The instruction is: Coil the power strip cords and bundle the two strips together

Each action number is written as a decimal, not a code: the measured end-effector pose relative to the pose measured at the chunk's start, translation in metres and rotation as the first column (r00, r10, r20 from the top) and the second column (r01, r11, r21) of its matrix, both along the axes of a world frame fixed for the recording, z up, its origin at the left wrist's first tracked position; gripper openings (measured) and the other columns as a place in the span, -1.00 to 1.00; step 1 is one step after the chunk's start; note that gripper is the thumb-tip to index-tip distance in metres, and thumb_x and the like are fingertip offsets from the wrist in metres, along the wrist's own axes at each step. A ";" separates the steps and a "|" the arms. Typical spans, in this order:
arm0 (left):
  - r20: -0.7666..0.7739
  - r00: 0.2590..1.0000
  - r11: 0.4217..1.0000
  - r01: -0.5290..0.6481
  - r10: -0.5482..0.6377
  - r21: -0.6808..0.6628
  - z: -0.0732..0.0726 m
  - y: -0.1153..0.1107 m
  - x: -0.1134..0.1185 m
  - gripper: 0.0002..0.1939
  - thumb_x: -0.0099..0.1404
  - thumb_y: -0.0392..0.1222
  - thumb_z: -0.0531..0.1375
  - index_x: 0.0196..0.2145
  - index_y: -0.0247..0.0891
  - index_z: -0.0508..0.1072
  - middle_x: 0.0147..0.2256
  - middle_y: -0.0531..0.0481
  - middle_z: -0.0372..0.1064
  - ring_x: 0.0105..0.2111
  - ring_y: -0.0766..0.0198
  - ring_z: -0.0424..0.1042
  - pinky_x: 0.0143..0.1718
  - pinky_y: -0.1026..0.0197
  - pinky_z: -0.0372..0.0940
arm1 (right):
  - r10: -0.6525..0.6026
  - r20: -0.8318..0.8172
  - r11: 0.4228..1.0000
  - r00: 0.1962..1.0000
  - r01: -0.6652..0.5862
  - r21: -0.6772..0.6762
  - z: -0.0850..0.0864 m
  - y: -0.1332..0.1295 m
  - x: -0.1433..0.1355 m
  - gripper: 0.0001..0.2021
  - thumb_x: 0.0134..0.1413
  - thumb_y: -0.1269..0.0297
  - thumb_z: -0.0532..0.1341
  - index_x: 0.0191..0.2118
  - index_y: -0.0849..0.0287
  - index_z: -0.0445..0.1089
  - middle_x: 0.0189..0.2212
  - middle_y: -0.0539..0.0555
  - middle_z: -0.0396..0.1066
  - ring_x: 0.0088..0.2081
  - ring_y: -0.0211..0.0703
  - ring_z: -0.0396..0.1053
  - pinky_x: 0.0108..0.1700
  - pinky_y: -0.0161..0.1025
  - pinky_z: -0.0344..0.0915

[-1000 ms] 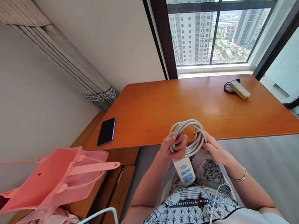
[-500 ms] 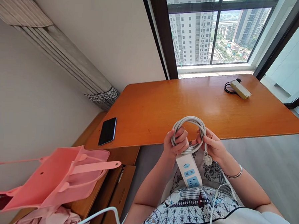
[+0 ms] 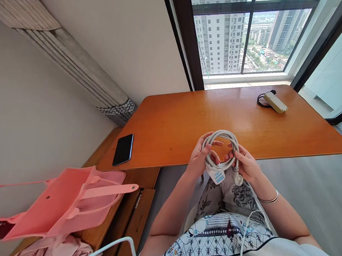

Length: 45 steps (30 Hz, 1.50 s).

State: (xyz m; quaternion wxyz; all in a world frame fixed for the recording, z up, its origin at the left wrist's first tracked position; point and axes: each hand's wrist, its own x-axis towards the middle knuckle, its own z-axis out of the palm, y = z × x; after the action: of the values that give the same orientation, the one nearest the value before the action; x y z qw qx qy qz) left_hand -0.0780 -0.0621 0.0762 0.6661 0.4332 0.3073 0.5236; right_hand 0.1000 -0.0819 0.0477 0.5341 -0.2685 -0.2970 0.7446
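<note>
A pale grey cable (image 3: 222,133) is wound into a round coil near the table's front edge. My left hand (image 3: 200,156) grips the coil's left side, some fingers reaching through the loop. My right hand (image 3: 244,161) pinches the coil's right side. The plug (image 3: 238,179) hangs just below my right hand. Under the coil, the white power strip (image 3: 216,176) shows only in part, with blue sockets; the rest of it is hidden or foreshortened.
The orange-brown table (image 3: 171,120) bears a black phone (image 3: 123,150) at its left end and a gold box (image 3: 276,102) with a black cable at the back right. A pink bag (image 3: 66,202) stands at the lower left. Behind is a window (image 3: 221,42).
The power strip has swung up and away from my lap, so less of it shows. My left hand has moved slightly right and spread its fingers around the coil.
</note>
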 end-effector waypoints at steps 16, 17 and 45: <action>0.313 0.919 0.971 -0.213 0.238 -0.113 0.017 0.003 0.008 -0.81 0.24 -0.23 0.24 -0.17 -0.25 0.50 -0.43 0.13 0.38 -0.76 0.62 -0.04 -0.78 0.45 -0.04 | -0.152 0.435 0.947 0.888 0.005 0.320 -0.033 0.001 0.026 -0.57 0.04 -0.09 0.39 -0.06 0.06 0.56 -0.24 0.09 0.59 -0.17 -0.11 0.52 -0.06 -0.15 0.43; 0.334 0.909 0.967 -0.209 0.248 -0.148 0.019 0.003 0.010 -0.87 0.25 -0.26 0.21 -0.21 -0.26 0.49 -0.44 0.14 0.35 -0.76 0.62 -0.05 -0.78 0.46 -0.04 | -0.197 0.448 0.938 0.872 0.035 0.346 -0.038 0.001 0.026 -0.60 0.06 -0.10 0.37 -0.09 0.06 0.57 -0.29 0.08 0.58 -0.22 -0.13 0.51 -0.11 -0.16 0.43; 0.425 0.713 0.829 -0.463 0.559 -0.314 -0.009 0.030 0.024 -0.87 0.43 -0.28 0.09 -0.31 -0.28 0.38 -0.38 0.10 0.45 -0.68 0.62 0.04 -0.66 0.50 0.02 | -0.410 0.439 0.847 0.800 0.156 0.508 -0.084 -0.030 -0.022 -0.02 -0.15 -0.31 0.38 0.36 -0.05 0.10 0.28 0.20 0.22 0.33 0.15 0.18 0.36 0.11 0.15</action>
State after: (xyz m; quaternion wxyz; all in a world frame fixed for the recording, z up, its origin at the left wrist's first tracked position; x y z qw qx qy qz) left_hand -0.0536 -0.0317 0.0676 0.5876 0.1166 0.2795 0.7503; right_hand 0.0780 -0.1116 -0.0360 0.5857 -0.3761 -0.5509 0.4605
